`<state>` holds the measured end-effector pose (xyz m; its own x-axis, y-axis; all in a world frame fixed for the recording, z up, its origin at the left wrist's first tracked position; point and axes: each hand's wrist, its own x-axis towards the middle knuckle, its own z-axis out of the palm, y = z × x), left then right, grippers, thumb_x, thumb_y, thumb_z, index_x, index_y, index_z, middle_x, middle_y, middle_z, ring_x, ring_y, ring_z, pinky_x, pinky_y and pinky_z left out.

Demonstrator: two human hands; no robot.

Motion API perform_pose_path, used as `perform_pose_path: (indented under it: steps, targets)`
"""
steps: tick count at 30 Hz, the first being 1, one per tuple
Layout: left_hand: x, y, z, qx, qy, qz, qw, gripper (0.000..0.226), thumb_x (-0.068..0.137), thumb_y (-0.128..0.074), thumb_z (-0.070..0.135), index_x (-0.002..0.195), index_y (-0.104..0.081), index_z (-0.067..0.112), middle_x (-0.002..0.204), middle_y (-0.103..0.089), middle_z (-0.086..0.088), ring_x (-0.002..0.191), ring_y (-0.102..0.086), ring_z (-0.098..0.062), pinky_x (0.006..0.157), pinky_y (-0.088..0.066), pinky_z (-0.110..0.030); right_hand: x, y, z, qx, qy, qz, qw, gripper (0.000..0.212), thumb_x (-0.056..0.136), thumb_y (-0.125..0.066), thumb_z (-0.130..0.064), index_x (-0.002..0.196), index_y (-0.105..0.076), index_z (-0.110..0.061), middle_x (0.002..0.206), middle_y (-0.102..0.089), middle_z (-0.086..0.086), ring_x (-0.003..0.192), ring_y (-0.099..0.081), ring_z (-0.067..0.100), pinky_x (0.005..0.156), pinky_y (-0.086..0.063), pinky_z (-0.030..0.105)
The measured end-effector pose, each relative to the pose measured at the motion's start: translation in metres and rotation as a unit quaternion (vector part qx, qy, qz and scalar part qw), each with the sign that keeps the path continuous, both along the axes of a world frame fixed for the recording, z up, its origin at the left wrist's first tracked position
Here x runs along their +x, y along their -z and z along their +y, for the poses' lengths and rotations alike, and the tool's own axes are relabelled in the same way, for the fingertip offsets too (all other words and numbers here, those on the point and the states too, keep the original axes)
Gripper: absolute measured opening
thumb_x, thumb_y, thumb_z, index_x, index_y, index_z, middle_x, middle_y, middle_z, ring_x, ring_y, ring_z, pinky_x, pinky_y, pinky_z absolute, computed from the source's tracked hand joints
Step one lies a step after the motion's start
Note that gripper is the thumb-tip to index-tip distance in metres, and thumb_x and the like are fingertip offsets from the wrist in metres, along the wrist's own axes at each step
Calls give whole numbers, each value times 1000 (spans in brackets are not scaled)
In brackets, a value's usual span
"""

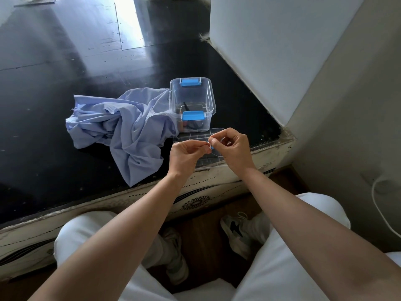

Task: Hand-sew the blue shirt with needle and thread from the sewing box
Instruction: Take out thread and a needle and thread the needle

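The shirt (121, 127) lay crumpled well left of the fingers and the open box (193, 98) just beyond them, while the left hand (186, 156) and right hand (235, 148) met tip to tip above the lid (191, 137), both pinching thread (207, 158), seemingly to feed a needle too small to see.

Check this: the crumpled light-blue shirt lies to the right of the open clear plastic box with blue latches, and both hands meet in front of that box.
Wrong side. The head view shows the crumpled light-blue shirt lying to the left of the open clear plastic box with blue latches. The rest stands: left hand and right hand meet in front of it.
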<state>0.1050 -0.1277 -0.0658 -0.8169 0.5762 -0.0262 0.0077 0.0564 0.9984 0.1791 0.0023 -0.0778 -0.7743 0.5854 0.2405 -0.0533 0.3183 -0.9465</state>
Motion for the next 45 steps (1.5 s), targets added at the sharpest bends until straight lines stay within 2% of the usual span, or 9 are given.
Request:
perform_pose_path:
  steps: [20, 24, 29, 41, 45]
  targets:
    - [0, 4, 0, -6, 8, 11, 1000, 15, 86, -70, 2, 99, -74, -2, 82, -74, -5, 68, -70, -4, 59, -48, -12, 1, 1, 0, -1, 2, 1, 1000, 5, 86, -71, -14, 81, -70, -16, 80, -66, 4, 66, -56, 15, 62, -49, 25]
    - [0, 5, 1, -8, 7, 11, 1000, 15, 86, -69, 2, 99, -73, -3, 82, -73, -6, 67, -69, -2, 58, -47, -11, 1, 1, 1, 0, 4, -1, 1000, 4, 86, -71, -14, 82, -71, -15, 80, -67, 4, 68, -58, 18, 64, -50, 31]
    - [1, 5, 2, -4, 7, 9, 1000, 13, 86, -69, 1, 98, -73, 0, 80, -73, -4, 68, -70, -4, 59, -48, -12, 2, 2, 0, 3, 3, -3, 1000, 5, 86, -72, -15, 82, -70, -17, 80, -66, 3, 68, -58, 23, 64, -51, 30]
    - [0, 7, 2, -5, 7, 2, 1000, 13, 85, -71, 4, 97, -75, 2, 84, -75, -7, 74, -72, -11, 65, -51, -15, 1, 2, 1, -1, 7, -3, 1000, 7, 86, -72, -15, 81, -70, -11, 77, -65, 4, 65, -55, 16, 61, -49, 27]
    - [1, 6, 2, -7, 6, 0, 1000, 13, 85, -71, 4, 97, -75, 2, 83, -75, -5, 71, -71, -7, 60, -49, -12, 1, 2, 2, 1, 6, -2, 1000, 8, 86, -72, -15, 81, -70, -10, 77, -65, 5, 65, -56, 17, 61, -50, 27]
